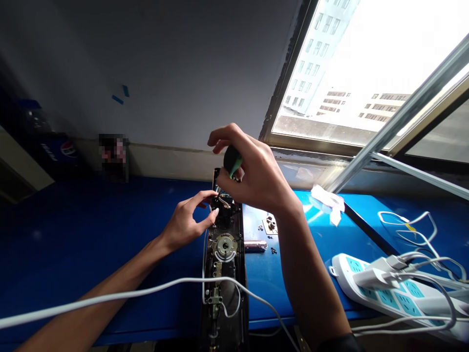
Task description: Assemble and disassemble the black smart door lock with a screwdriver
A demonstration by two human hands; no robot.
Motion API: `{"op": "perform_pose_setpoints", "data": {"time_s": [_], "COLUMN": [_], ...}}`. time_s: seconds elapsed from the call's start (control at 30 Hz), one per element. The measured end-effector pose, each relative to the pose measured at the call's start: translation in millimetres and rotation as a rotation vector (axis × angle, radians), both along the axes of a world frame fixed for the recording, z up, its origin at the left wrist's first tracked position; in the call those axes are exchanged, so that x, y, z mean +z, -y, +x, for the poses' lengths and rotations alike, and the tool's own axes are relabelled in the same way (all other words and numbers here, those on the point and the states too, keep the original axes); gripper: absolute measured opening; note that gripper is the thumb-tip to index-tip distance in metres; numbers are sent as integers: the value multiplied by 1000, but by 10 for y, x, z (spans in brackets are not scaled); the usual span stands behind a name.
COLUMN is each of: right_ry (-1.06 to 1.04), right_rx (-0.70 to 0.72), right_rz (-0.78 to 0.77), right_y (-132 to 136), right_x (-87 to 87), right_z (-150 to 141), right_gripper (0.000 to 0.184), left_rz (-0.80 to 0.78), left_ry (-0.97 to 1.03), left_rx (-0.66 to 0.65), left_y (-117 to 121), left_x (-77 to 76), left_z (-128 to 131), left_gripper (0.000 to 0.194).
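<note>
White cable (110, 293) crosses the left forearm (120, 278) and loops over a dark metal door-lock plate (224, 254), which lies lengthwise on the blue desk (73, 230). Left hand (185, 226) steadies the plate's wired upper end, its fingers (200, 196) half open, tips at the edge. Right hand (260, 181) works from above, its fingers (220, 137) curled closed around a green tool handle (232, 161); the tool's tip is hidden. Small screws (273, 250) lie just beside the plate. Farther off are a white power strip (388, 293), a Pepsi box (54, 151) and a bright window (340, 73).
</note>
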State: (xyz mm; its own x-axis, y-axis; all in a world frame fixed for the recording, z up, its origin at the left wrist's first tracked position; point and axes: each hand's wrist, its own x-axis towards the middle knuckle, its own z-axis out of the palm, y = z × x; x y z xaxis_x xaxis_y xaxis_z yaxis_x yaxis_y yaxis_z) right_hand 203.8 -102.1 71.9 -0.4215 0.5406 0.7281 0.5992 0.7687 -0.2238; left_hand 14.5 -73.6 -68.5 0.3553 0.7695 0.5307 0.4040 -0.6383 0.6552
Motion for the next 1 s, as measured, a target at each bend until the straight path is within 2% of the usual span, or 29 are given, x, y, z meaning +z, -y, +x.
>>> {"op": "perform_pose_setpoints", "data": {"time_s": [0.17,0.33,0.47,0.63,0.77,0.8,0.93,1.0], "right_ry": [-4,7,-5,19,9,8,28,27], "right_rx": [-28,21,14,-2,-23,-11,2,-26], "right_rz": [19,-3,20,12,55,57,16,10], "right_y": [-7,-10,-8,11,-1,-4,7,12], "right_x": [-4,-1,1,6,4,4,11,13], "right_z": [-1,4,-6,-11,-4,-1,0,-2], "right_gripper": [26,44,25,38,15,14,36,31], "left_rz": [1,-5,-8,-10,-9,-8,-7,1], "left_ry": [4,-11,0,-20,-4,0,-20,-23], "left_rx": [-2,7,4,13,5,3,6,9], "left_y": [14,29,27,24,27,26,22,19], "left_x": [6,15,22,22,22,23,24,21], "left_z": [0,-4,-2,0,-4,-5,-7,-6], "left_gripper": [38,34,37,34,38,39,35,35]}}
